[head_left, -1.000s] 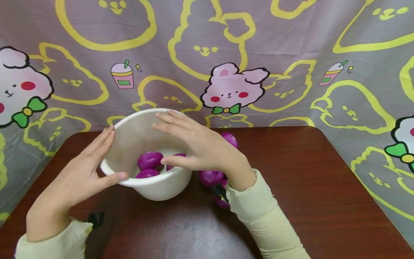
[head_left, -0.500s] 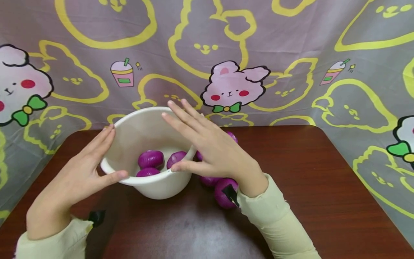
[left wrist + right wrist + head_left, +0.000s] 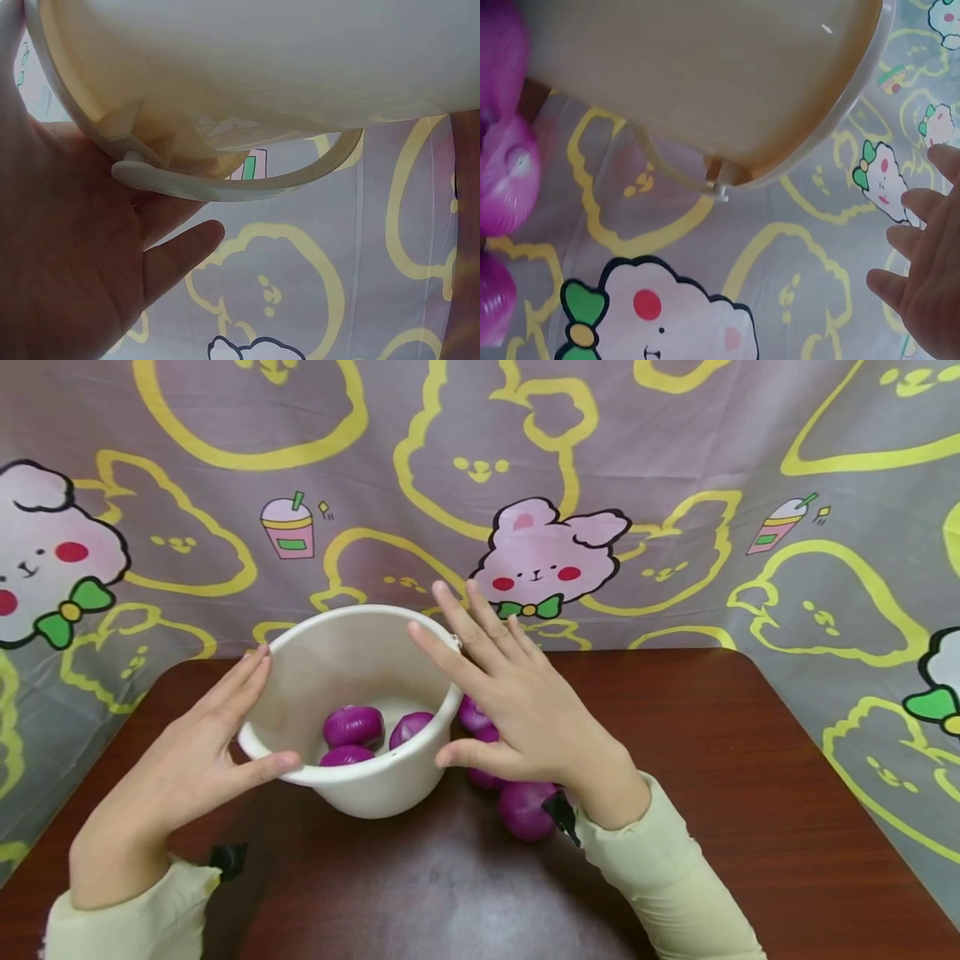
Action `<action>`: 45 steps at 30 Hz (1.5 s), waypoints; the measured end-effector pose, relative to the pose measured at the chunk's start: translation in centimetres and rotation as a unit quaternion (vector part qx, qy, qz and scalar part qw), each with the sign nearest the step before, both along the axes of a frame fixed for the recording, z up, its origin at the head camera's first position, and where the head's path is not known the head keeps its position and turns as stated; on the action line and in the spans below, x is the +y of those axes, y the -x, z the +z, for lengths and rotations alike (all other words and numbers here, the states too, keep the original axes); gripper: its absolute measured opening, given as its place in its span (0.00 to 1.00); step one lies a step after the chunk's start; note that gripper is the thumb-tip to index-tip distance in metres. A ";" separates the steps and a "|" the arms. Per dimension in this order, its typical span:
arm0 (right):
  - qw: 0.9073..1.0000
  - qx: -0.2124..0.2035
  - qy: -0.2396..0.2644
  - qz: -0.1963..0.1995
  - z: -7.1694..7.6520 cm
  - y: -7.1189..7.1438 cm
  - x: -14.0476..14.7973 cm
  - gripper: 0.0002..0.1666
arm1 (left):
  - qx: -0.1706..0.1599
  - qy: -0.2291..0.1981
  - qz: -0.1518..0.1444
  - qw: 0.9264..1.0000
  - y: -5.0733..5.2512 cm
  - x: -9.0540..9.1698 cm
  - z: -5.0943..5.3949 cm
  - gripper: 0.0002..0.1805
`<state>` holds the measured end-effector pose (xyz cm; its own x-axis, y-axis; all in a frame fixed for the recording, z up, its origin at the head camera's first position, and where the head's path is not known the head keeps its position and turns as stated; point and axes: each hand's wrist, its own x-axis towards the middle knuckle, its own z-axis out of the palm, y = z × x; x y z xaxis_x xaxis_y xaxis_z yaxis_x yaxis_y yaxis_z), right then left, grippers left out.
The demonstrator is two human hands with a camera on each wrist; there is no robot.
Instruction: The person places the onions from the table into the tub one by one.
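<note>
A white bucket [image 3: 375,792] stands on the table, its mouth facing me, with three red onions [image 3: 352,727] inside. Along its left rim rests my left hand [image 3: 176,772], fingers straight on the outer side and thumb over the front rim. The left wrist view shows the palm by the bucket's handle [image 3: 247,189]. My right hand [image 3: 528,710] hovers at the bucket's right side with fingers spread, holding nothing. In the right wrist view its fingertips [image 3: 889,289] are apart from the rim. Several more red onions [image 3: 527,812] lie right of the bucket, partly behind that hand.
The dark brown table [image 3: 712,777] has rounded back corners. A cartoon-printed cloth [image 3: 675,435] hangs behind it and along the sides. A black strap end [image 3: 227,860] sticks out at the left cuff.
My right hand has drawn back from over the bucket's mouth to the right, its fingers spreading. One onion inside shows more fully. My left hand has stayed at the rim.
</note>
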<state>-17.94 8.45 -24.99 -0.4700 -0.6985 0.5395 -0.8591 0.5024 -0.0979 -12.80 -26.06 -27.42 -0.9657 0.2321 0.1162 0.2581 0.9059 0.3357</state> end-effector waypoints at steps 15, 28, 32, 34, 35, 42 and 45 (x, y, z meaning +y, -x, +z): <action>0.999 -0.013 -0.018 -0.047 -0.6 -0.7 2.4 0.61 | 0.006 -0.001 -0.005 1.000 -0.1 -0.2 -0.1 0.59; 0.995 -0.043 -0.026 -0.088 -1.2 -0.8 4.9 0.61 | 0.016 -0.022 -0.018 0.999 0.0 0.0 -0.2 0.59; 0.995 -0.041 -0.026 -0.090 -1.1 -0.7 5.4 0.60 | 0.020 -0.020 -0.019 0.999 0.0 0.0 -0.2 0.59; 0.995 -0.039 -0.025 -0.090 -1.1 -0.6 5.5 0.60 | 0.019 -0.018 -0.017 1.000 0.0 0.0 -0.2 0.59; 0.995 -0.037 -0.024 -0.091 -1.1 -0.6 5.6 0.60 | 0.019 -0.017 -0.017 1.000 0.0 0.0 -0.2 0.59; 0.994 -0.033 -0.014 -0.099 -1.6 -0.5 6.4 0.60 | 0.014 -0.016 -0.012 1.000 0.0 0.0 -0.1 0.59; 0.994 -0.037 -0.013 -0.107 -1.8 -0.4 6.8 0.60 | 0.013 -0.017 -0.011 1.000 -0.1 0.0 -0.1 0.59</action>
